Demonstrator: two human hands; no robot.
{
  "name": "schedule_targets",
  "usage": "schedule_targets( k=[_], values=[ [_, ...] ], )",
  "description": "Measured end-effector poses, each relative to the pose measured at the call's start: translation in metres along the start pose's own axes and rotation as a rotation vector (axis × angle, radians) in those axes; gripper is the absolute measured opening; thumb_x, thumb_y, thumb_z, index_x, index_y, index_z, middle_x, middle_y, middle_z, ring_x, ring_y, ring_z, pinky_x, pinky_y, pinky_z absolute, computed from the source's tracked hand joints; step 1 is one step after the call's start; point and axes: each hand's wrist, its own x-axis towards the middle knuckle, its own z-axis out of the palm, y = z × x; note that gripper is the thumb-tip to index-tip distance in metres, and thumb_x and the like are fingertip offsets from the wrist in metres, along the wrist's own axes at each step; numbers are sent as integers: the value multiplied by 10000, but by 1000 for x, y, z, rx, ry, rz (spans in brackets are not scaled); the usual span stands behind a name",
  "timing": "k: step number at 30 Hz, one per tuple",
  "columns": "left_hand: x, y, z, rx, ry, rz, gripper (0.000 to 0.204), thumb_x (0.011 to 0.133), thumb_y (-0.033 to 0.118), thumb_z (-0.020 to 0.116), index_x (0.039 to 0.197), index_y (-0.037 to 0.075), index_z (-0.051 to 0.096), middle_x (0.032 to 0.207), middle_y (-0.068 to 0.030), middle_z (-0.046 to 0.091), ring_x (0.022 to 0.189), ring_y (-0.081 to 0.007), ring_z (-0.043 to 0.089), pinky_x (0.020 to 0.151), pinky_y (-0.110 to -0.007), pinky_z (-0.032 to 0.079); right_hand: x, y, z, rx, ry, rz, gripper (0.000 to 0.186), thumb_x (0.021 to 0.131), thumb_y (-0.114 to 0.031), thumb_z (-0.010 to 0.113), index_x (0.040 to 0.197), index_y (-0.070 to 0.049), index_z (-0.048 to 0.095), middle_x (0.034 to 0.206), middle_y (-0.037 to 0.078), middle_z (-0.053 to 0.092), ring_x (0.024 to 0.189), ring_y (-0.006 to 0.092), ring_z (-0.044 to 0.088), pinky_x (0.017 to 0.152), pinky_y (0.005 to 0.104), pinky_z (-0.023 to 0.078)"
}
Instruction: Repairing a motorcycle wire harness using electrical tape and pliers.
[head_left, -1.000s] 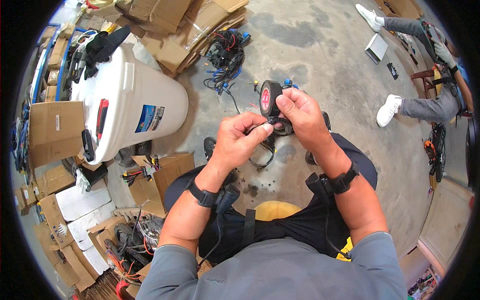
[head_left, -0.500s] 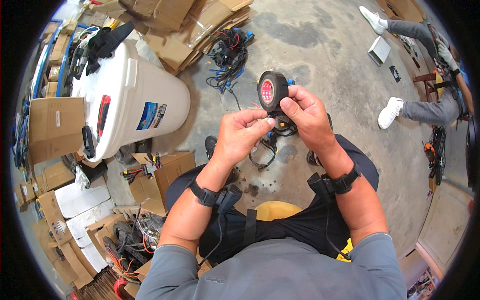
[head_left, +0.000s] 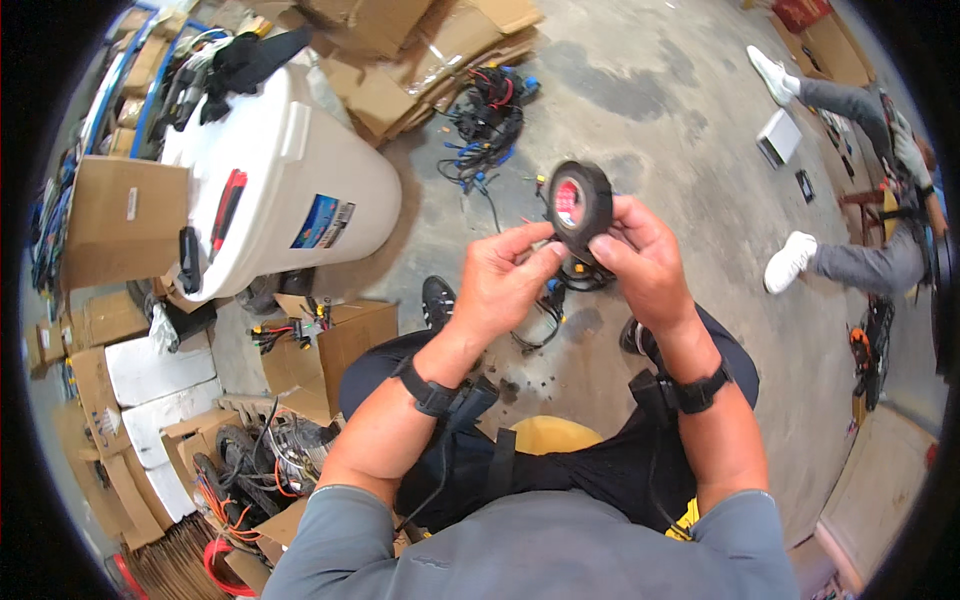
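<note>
My right hand [head_left: 645,270] grips a roll of black tape [head_left: 592,205] with a red inner label, held tilted up with thumb and fingers on its lower rim. Beside it, my left hand [head_left: 500,280] pinches at the roll's lower left edge; what lies between its fingertips is too small to make out. Black cable loops with coloured connectors [head_left: 580,275] sit below both hands, partly hidden by them and hanging toward the floor between my shoes.
A white bucket [head_left: 340,185] with a red-handled tool [head_left: 228,210] on top stands left, near cardboard boxes [head_left: 120,220] and flattened cardboard [head_left: 440,40]. Tangled cables [head_left: 485,130] lie ahead on the concrete. A seated co-worker's leg [head_left: 860,260] and gloved hand [head_left: 908,150] are at right.
The tape roll and both my hands have moved right and slightly down in the view. My right hand has turned the roll more upright. The view has shifted, moving the surroundings somewhat.
</note>
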Motion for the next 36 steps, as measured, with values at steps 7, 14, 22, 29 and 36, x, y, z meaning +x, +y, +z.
schedule_targets(
  k=[7,14,22,29,36],
  values=[
    [7,-16,4,128,-6,209,231,883,80,644,1087,-25,668,828,10,658,746,-45,551,653,-237,477,-6,-13,0,-63,64,33,417,807,-92,662,1189,31,547,1163,74,597,1070,159,568,975,319,423],
    [4,-13,-1,127,-74,87,213,868,65,633,1053,-35,664,854,-64,683,788,-82,587,699,-266,490,-5,-11,-1,-103,31,48,398,797,-179,711,1119,7,568,1062,56,626,982,137,582,914,293,439],
    [7,-15,-8,-84,-124,-39,309,810,14,675,1099,-82,628,988,-125,697,869,-127,626,787,-285,504,-4,-6,1,-154,25,41,382,791,-191,724,1083,3,571,1039,51,623,960,133,575,904,290,435],
    [6,-13,-4,18,-29,91,261,794,56,666,1022,-72,661,941,-124,702,857,-144,638,779,-292,504,-7,-7,0,-164,58,38,517,775,-249,744,1174,24,561,1098,63,623,1002,147,582,918,298,444],
    [10,-34,-14,-172,27,31,290,776,49,661,1039,-74,656,953,-112,701,920,-149,643,783,-297,519,-3,0,4,-228,8,89,434,785,-152,710,1160,10,563,1090,46,614,1000,137,573,926,294,440]
  ],
)
